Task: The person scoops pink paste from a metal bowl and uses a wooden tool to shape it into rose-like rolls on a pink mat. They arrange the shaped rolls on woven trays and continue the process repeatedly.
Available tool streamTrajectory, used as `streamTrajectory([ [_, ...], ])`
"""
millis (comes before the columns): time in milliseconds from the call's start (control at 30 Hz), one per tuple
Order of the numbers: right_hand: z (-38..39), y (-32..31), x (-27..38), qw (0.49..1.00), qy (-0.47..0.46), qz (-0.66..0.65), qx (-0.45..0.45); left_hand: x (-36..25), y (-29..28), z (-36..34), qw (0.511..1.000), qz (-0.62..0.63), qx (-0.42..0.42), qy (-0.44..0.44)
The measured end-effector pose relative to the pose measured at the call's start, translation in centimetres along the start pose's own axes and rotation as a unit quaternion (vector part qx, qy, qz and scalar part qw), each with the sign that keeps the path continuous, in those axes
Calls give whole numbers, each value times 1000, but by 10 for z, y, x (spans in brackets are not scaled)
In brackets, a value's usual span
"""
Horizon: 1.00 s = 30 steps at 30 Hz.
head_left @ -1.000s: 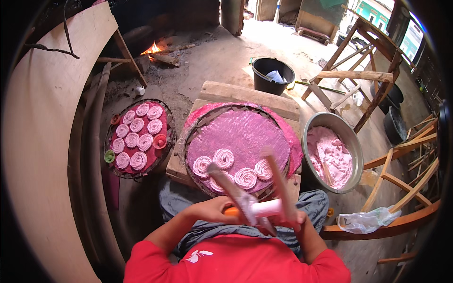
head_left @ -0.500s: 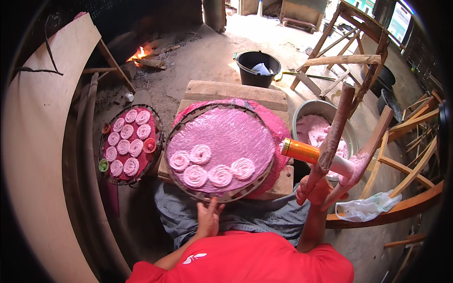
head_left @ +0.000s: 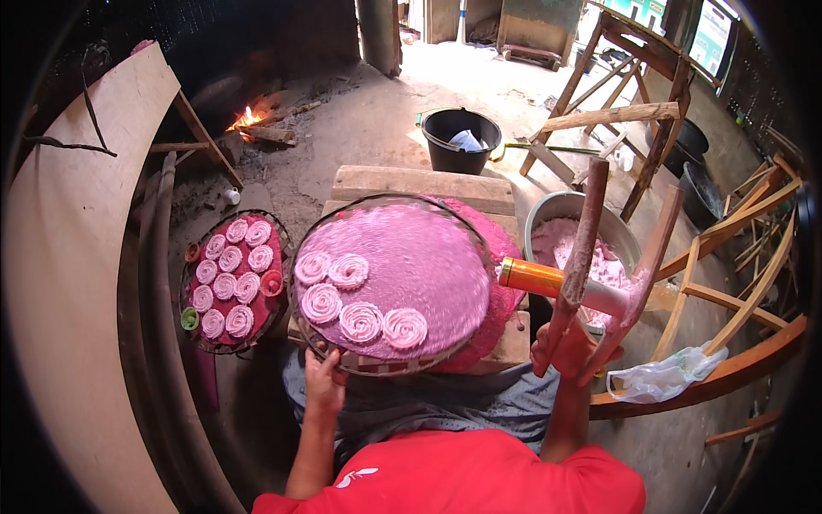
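My left hand [head_left: 324, 383] grips the near left rim of a round woven tray [head_left: 402, 368], its fingers at the edge. Over the tray lies a pink-purple sheet [head_left: 419, 257], and several piped pale-pink dough swirls [head_left: 360, 322] sit along its left and near sides. In my right hand [head_left: 562, 353] are the two wooden handles of a dough press [head_left: 535, 278]. Its orange-and-white cylinder lies sideways, with the orange end beside the tray's right edge. Pink dough clings around the white end. The right fingers are wrapped round the handles, partly hidden behind them.
Beyond the press stands a metal pot [head_left: 629, 231] of pink dough. A second tray [head_left: 227, 347] with swirls rests at the left. A wooden stand [head_left: 419, 182] supports the work. Farther off are a black bucket [head_left: 462, 154], a fire [head_left: 248, 118] and wooden frames [head_left: 664, 137].
The tray has turned clockwise, bringing its swirls leftward. My left hand has shifted left and a little farther away along with the rim. My right hand still holds the press beside the tray.
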State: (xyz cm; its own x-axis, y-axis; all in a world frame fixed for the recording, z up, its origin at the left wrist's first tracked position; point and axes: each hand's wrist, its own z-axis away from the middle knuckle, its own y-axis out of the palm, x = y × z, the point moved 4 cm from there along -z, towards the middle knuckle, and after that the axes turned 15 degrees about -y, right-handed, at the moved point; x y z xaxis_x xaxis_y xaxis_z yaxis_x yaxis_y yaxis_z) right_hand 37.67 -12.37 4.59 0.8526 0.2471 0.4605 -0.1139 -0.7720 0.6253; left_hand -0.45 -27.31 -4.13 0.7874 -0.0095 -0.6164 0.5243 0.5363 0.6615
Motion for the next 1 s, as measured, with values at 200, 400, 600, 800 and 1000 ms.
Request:
streamTrajectory([
  [200, 6, 6, 10, 999, -11, 7, -38, -45, -16, -48, 990, -84, 86, -68],
  [400, 9, 15, 4, 997, 16, -6, -73, -77, -9, -139, 953, -217, 165, -129],
  [600, 18, 19, -19, 996, 72, -19, -41, -121, 38, -193, 781, -620, 53, 49],
  [800, 30, 29, -79, 979, 157, -128, -16, -103, 188, -90, 808, -482, 287, 182],
  [1000, 4, 51, -125, 968, 174, -183, 10, -83, 269, 23, 825, -127, 549, 49],
])
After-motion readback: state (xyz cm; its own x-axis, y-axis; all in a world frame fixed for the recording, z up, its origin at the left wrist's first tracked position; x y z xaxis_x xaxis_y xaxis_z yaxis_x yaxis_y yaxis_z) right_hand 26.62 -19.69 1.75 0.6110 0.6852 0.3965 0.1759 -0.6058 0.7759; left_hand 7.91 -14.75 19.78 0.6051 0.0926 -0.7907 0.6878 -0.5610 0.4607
